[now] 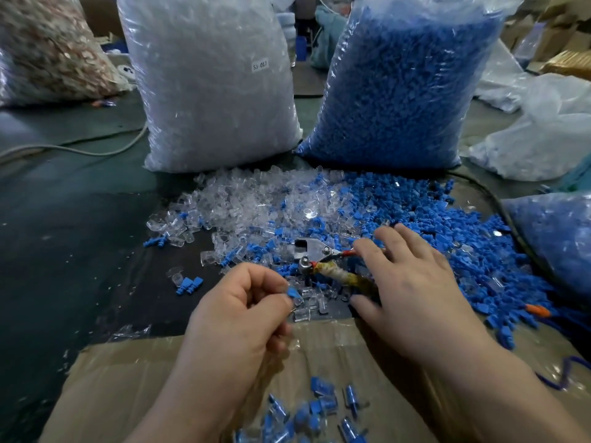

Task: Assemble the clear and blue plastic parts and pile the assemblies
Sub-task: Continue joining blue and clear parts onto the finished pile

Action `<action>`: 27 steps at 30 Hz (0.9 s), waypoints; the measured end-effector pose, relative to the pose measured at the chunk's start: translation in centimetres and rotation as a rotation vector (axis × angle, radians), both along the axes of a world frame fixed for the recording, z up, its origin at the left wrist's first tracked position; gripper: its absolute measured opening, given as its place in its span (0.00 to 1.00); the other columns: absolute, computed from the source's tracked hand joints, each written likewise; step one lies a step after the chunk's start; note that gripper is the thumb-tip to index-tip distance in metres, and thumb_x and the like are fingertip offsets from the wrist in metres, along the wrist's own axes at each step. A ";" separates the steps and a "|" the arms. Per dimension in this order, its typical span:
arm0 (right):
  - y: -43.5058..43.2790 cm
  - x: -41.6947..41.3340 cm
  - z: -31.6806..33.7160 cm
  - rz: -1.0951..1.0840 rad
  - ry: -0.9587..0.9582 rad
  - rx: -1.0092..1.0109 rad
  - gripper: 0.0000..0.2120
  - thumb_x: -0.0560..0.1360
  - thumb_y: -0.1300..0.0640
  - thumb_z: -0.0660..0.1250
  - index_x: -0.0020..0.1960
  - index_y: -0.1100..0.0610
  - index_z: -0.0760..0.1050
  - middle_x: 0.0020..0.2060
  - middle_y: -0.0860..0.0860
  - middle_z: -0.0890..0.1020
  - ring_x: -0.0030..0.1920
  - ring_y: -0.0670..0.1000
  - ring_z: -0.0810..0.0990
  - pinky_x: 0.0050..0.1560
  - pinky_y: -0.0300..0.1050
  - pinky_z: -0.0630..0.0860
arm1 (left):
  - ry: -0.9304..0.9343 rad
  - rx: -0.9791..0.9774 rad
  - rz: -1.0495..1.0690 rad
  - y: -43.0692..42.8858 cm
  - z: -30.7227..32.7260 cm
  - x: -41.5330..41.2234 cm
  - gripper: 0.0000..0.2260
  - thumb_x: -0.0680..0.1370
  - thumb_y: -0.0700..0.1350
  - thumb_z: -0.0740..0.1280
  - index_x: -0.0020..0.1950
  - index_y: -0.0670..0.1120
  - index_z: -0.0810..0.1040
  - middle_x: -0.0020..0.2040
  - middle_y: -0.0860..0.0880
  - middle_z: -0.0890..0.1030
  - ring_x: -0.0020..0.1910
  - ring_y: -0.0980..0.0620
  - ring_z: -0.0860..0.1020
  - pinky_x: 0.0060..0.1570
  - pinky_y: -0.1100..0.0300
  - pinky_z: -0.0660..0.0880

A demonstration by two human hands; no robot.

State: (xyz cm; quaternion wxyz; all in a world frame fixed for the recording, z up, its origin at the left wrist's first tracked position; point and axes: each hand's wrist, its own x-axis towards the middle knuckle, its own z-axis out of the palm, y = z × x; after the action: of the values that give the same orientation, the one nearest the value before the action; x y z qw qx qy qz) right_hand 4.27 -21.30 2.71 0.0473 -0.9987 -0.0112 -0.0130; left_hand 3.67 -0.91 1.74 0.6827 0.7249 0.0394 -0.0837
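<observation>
Finished assemblies (307, 414), each a blue insert inside a clear sleeve, lie in a loose pile on a sheet of cardboard (128, 378) at the lower edge of the view, between the two forearms. Just above the pile, the left hand (243, 311) is curled, and its thumb and fingertips pinch a small blue part (292, 293). A clear part (300, 302) sits right against the blue one, but whether the two are joined cannot be told.

The right hand (412, 282) is released, palm down with its fingers spread and straight. It lies over the handles of a metal plier-like tool (315, 251). One handle is wrapped in yellowed tape, and whether the hand touches the tool cannot be told.

Beyond both hands, loose clear parts (256, 199) spread to the left. They are small glassy sleeves with flat tabs. Loose blue parts (447, 225), ribbed plugs with flat heads, spread to the right, and the two heaps mix where they meet around the tool. All of this lies on a dark green surface (64, 219).

Behind the heaps stand a tall bag of clear parts (208, 84) and, beside it, a tall bag of blue parts (399, 81). A smaller bag (556, 231) with blue pieces lies at the right edge.
</observation>
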 end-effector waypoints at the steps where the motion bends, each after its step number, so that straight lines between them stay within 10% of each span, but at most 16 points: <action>1: -0.6 0.3 -0.4 -0.026 0.043 -0.032 0.35 0.76 0.35 0.58 0.77 0.42 0.47 0.78 0.48 0.52 0.78 0.54 0.47 0.76 0.57 0.47 | 0.003 -0.011 -0.001 0.0 0.0 0.1 0.13 0.76 0.35 0.71 0.40 0.54 0.82 0.29 0.46 0.81 0.25 0.52 0.78 0.27 0.65 0.76; 8: -1.6 1.2 -0.9 -0.038 0.033 -0.053 0.37 0.74 0.29 0.56 0.77 0.43 0.49 0.77 0.47 0.58 0.76 0.54 0.55 0.74 0.56 0.52 | 0.013 -0.024 -0.030 0.0 0.3 0.1 0.15 0.77 0.34 0.70 0.39 0.54 0.82 0.29 0.45 0.81 0.25 0.52 0.78 0.26 0.65 0.75; 13: -1.2 1.4 -0.4 -0.050 -0.040 -0.053 0.30 0.69 0.31 0.57 0.68 0.42 0.65 0.58 0.45 0.74 0.61 0.52 0.68 0.65 0.53 0.60 | 0.014 -0.080 -0.020 -0.1 0.0 0.2 0.14 0.76 0.33 0.70 0.39 0.52 0.82 0.29 0.45 0.80 0.25 0.52 0.77 0.26 0.65 0.74; 21: -0.8 -0.3 1.2 -0.001 -0.287 0.327 0.23 0.70 0.36 0.56 0.63 0.40 0.64 0.48 0.38 0.71 0.46 0.41 0.69 0.43 0.38 0.66 | -0.045 -0.146 0.090 0.6 -0.5 0.7 0.15 0.78 0.35 0.67 0.40 0.54 0.82 0.29 0.46 0.79 0.25 0.52 0.76 0.25 0.61 0.74; 27: -0.5 -1.7 1.7 0.151 -0.185 0.304 0.24 0.70 0.36 0.55 0.64 0.40 0.68 0.48 0.34 0.73 0.47 0.39 0.70 0.47 0.30 0.63 | -0.135 -0.176 0.159 0.9 -0.7 1.2 0.16 0.80 0.35 0.67 0.41 0.55 0.82 0.30 0.48 0.80 0.27 0.54 0.76 0.24 0.64 0.74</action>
State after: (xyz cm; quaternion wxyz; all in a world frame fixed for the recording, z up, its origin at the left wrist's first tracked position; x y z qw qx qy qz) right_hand 2.56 -21.84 4.39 0.1973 -0.9710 -0.0882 -0.1025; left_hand 4.86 -0.02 1.05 0.7491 0.6609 0.0434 0.0165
